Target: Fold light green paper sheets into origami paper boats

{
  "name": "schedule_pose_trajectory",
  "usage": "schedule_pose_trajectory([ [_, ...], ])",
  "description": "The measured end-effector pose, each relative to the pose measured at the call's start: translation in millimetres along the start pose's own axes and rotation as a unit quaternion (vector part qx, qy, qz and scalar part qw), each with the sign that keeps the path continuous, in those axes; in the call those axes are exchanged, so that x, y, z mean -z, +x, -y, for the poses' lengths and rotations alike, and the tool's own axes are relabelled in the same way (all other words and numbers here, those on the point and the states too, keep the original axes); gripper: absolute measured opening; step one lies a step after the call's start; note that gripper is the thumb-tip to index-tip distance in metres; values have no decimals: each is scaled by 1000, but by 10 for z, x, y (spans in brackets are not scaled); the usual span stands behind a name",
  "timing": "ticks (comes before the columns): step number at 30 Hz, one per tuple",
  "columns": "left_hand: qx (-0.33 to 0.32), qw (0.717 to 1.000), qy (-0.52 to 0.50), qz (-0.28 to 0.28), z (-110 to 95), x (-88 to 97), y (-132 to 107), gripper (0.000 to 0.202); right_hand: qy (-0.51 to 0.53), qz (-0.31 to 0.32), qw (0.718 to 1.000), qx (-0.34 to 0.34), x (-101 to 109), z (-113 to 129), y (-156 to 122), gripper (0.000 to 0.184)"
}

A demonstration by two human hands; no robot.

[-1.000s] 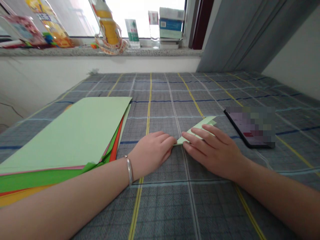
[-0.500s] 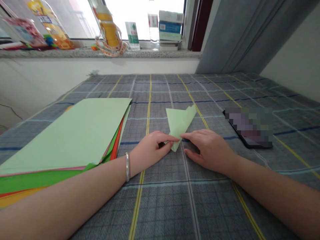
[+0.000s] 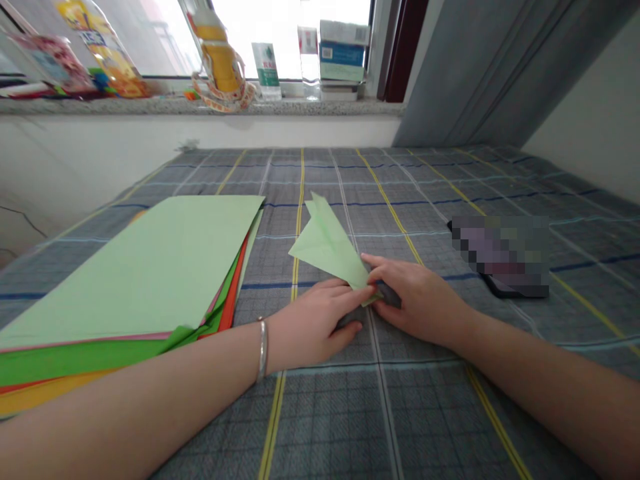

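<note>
A piece of folded light green paper point(image 3: 327, 243) lies at the middle of the checked cloth, its narrow end towards me and its wide, pointed end to the far left. My left hand point(image 3: 320, 323), with a silver bangle at the wrist, rests at the near edge of the paper. Its index finger presses on the narrow end while the thumb stands apart below. From the right, my right hand point(image 3: 415, 293) pinches that same narrow end between thumb and fingers. The fingertips partly cover the folds there.
A stack of coloured paper sheets point(image 3: 150, 260), light green on top, lies to the left beside my forearm. To the right is a phone point(image 3: 500, 260) with a blurred screen. Bottles point(image 3: 223, 60) and boxes point(image 3: 341, 53) stand on the windowsill point(image 3: 300, 108) behind.
The folded paper has turned so its wide end points far left instead of far right. My left hand has shifted slightly nearer to me, its thumb now off the paper; my right hand has closed on the narrow end.
</note>
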State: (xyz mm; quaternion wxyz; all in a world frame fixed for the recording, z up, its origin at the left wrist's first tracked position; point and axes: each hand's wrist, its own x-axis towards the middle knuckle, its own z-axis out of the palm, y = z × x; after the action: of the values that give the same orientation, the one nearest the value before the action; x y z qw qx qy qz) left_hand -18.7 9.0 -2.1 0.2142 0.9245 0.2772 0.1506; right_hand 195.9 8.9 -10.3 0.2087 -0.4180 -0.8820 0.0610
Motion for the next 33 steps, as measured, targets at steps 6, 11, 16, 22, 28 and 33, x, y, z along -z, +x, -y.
schedule_pose_trajectory([
  [6,-57,997,45,-6,12,-11,-15,44,-52,-27,998,34,21,-21,-16,5],
  [11,-97,982,146,-66,-14,31,-64,35,-65,14,997,36,49,-47,-16,10],
  [16,-66,975,201,-63,51,48,-38,26,-81,35,995,56,77,-58,-14,10],
  [22,-29,986,160,-38,120,43,0,25,-124,40,986,101,79,-45,0,19],
  [28,-36,990,130,-42,153,42,-2,25,-132,35,987,80,63,1,17,24],
  [33,-45,996,72,-21,195,37,16,24,-82,39,996,22,55,2,22,19],
])
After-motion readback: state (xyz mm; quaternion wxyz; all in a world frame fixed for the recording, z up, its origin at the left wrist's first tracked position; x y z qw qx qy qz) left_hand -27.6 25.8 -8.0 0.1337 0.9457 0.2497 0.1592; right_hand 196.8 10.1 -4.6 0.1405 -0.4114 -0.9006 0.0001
